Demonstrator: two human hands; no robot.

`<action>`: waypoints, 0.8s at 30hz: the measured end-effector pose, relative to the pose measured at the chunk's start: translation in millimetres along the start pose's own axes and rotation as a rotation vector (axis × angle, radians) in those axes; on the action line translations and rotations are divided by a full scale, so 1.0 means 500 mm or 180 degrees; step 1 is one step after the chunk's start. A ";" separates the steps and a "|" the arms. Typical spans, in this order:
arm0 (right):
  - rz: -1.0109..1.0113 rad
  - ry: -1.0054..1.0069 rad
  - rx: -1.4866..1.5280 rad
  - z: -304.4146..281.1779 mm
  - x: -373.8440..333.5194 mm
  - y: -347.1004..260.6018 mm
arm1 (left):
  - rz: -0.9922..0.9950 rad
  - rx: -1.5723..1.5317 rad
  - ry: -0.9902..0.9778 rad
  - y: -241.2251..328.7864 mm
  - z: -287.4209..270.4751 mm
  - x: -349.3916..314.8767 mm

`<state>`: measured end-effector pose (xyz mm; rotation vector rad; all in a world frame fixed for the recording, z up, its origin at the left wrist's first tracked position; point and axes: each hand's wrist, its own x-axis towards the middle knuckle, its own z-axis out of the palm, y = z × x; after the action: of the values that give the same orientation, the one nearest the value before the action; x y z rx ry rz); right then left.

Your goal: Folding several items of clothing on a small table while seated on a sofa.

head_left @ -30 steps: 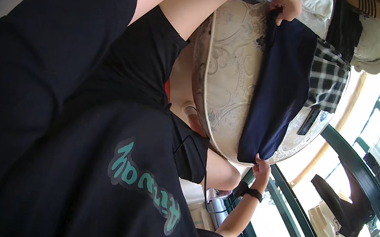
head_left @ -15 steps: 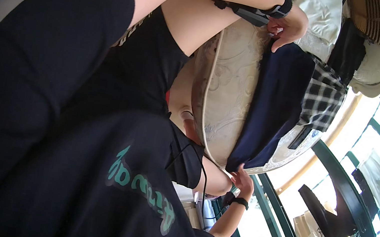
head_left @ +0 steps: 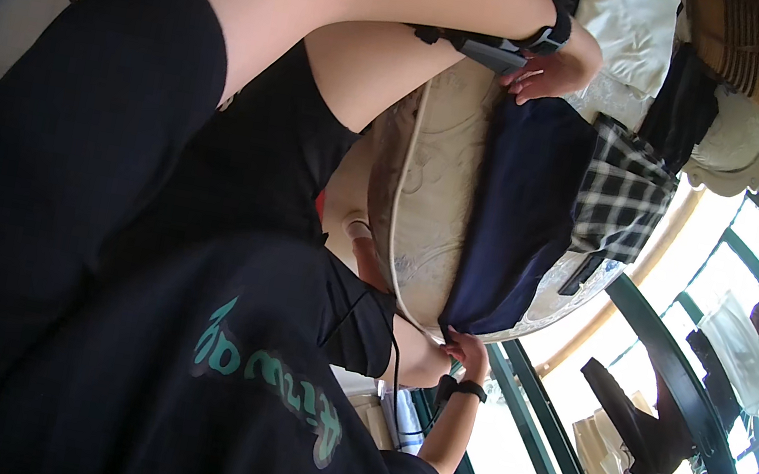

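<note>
A dark navy garment (head_left: 519, 221), smoothed into a long folded strip, lies across a cream patterned upholstered seat (head_left: 437, 197). At its upper edge is my left hand (head_left: 572, 68), its fingers bent down together onto the cloth. My right hand (head_left: 469, 352) pinches the lower corner of the garment near the seat's rim. What the fingertips do under the cloth is hidden. A black-and-white plaid cloth (head_left: 621, 204) lies along the garment's far side, partly beneath or against it.
Past my left hand lie a white folded cloth (head_left: 630, 27), a black cloth (head_left: 678, 112) and a brown striped item (head_left: 736, 41). Clothes hang on a rack to the right, including dark trousers (head_left: 635, 429), beside windows. A black cable (head_left: 396, 372) hangs by my right forearm.
My right hand's fingers have closed on the garment's lower corner. The navy garment has shifted slightly toward me, and my left hand has moved with its upper edge. The view has shifted a little.
</note>
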<state>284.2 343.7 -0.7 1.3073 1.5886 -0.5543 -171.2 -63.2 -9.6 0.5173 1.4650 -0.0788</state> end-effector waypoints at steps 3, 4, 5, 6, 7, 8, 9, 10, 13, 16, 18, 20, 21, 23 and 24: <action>0.0420 0.0191 -0.1571 0.045 0.010 -0.052 | 0.0210 0.0103 0.0352 0.002 0.019 -0.028; 0.0746 0.0475 -0.2842 0.071 -0.003 -0.082 | 0.0211 0.0045 0.0199 0.003 0.020 -0.037; 0.0759 0.0478 -0.2826 0.090 -0.025 -0.103 | 0.0214 -0.0003 0.0056 0.006 0.019 -0.043; 0.0521 0.0833 -0.3614 0.105 -0.053 -0.134 | 0.0214 -0.0024 0.0066 -0.001 0.015 -0.039; 0.0271 0.1197 -0.4390 0.122 -0.091 -0.173 | 0.0199 -0.0069 -0.0065 -0.004 0.007 -0.026; 0.0324 0.1227 -0.4630 0.146 -0.142 -0.237 | 0.0174 -0.0127 -0.0197 -0.008 0.001 -0.015; 0.0335 0.1243 -0.4624 0.144 -0.160 -0.257 | 0.0184 -0.0122 -0.0182 -0.003 -0.003 -0.012; -0.0121 0.1570 -0.4197 0.145 -0.167 -0.267 | 0.0137 -0.0261 -0.0225 0.004 -0.005 -0.006; -0.0843 0.1951 -0.3653 0.150 -0.250 -0.343 | 0.0314 -0.0576 0.0216 0.048 0.016 -0.004; -0.1780 0.2327 -0.3081 0.128 -0.279 -0.460 | 0.0311 -0.1285 0.0790 0.076 0.008 0.052; -0.2528 0.2693 -0.2666 0.135 -0.332 -0.539 | 0.0209 -0.1075 0.0790 0.092 -0.001 0.080; -0.3003 0.2963 -0.2443 0.145 -0.383 -0.623 | 0.0055 -0.0964 0.1104 0.083 -0.010 0.114; -0.3123 0.3083 -0.2364 0.137 -0.389 -0.649 | 0.0066 -0.0946 0.1108 0.088 -0.006 0.110; -0.3309 0.2855 -0.1663 0.108 -0.349 -0.713 | 0.1964 0.1959 0.2024 0.069 0.009 0.100; -0.2946 0.2517 -0.1186 0.106 -0.349 -0.731 | 0.1470 0.0777 0.2245 0.101 0.051 0.073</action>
<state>-39.9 99.7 48.0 0.4313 2.8110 -0.2324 -124.8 -18.8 -29.6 1.1520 1.9865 0.3255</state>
